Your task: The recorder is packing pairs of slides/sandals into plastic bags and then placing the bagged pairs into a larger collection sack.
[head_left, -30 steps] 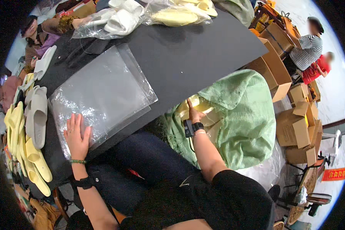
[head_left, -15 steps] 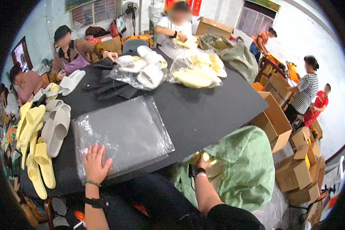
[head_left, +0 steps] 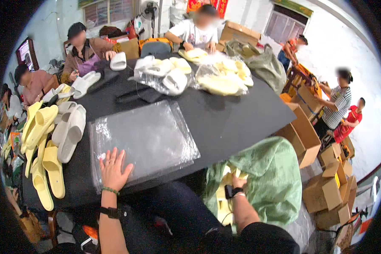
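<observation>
Clear plastic bags [head_left: 146, 139] lie stacked on the black desk [head_left: 233, 118]; our left hand [head_left: 113, 169] presses their near edge, fingers spread. Our right hand [head_left: 238, 182] reaches into the green sack [head_left: 271, 178], grip apparently hidden. The slick stack could slide off if pressure lifts.

The right hand [head_left: 238, 181] goes down into the green sack [head_left: 275, 178], fingers buried among the yellow slippers [head_left: 222, 202] there, so its grip cannot be told. Far-side slippers under clear plastic [head_left: 216, 78] blur together on the bench [head_left: 241, 114].
</observation>
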### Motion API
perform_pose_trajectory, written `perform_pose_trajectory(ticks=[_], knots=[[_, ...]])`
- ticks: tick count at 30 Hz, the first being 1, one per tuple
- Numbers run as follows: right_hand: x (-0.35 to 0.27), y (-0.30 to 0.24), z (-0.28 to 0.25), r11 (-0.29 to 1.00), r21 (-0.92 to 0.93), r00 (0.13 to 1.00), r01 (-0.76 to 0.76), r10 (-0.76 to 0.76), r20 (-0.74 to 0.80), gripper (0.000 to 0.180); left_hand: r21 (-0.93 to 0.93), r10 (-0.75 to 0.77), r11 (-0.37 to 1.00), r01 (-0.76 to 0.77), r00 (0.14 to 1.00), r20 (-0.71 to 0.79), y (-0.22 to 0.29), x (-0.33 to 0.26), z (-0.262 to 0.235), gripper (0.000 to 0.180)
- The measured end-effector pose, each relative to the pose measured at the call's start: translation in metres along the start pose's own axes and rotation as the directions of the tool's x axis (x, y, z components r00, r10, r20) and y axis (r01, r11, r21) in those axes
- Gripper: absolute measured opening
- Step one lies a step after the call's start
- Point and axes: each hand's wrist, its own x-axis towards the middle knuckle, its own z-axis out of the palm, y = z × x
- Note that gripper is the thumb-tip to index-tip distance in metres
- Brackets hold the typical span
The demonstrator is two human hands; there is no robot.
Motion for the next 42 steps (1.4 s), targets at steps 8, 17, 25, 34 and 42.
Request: perform_pose_trajectory(ticks=[8, 17, 25, 34, 42], knots=[[0.045, -0.078, -0.197, 0.924, -0.293, 0.927, 0.244, -0.134, 0.351, 0.064, 0.118, 0.037, 0.992, -0.037, 0.999, 0.003, 0.005, 0.027, 0.011, 0.061], [-0.009, -0.253, -0.349, 0.642, -0.590, 0.864, 0.490, -0.265, 0.429, 0.046, 0.128, 0.063, 0.990, -0.062, 0.998, 0.000, 0.007, 0.030, 0.024, 0.060], [-0.046, -0.416, -0.412, 0.523, -0.460, 0.695, 0.717, -0.579, 0.426, 0.044, 0.145, 0.060, 0.988, -0.052, 0.997, -0.048, 0.005, 0.028, 0.022, 0.059], [-0.107, -0.507, -0.203, 0.429, 0.203, 0.371, 0.880, -0.888, 0.271, 0.038, 0.070, 0.042, 0.997, -0.038, 0.998, -0.054, 0.009, 0.017, 0.009, 0.061], [-0.092, -0.461, 0.061, 0.315, 0.007, 0.288, 0.949, -0.877, 0.384, 0.064, 0.034, 0.059, 0.998, -0.057, 0.995, -0.076, 0.011, 0.021, 0.009, 0.061]])
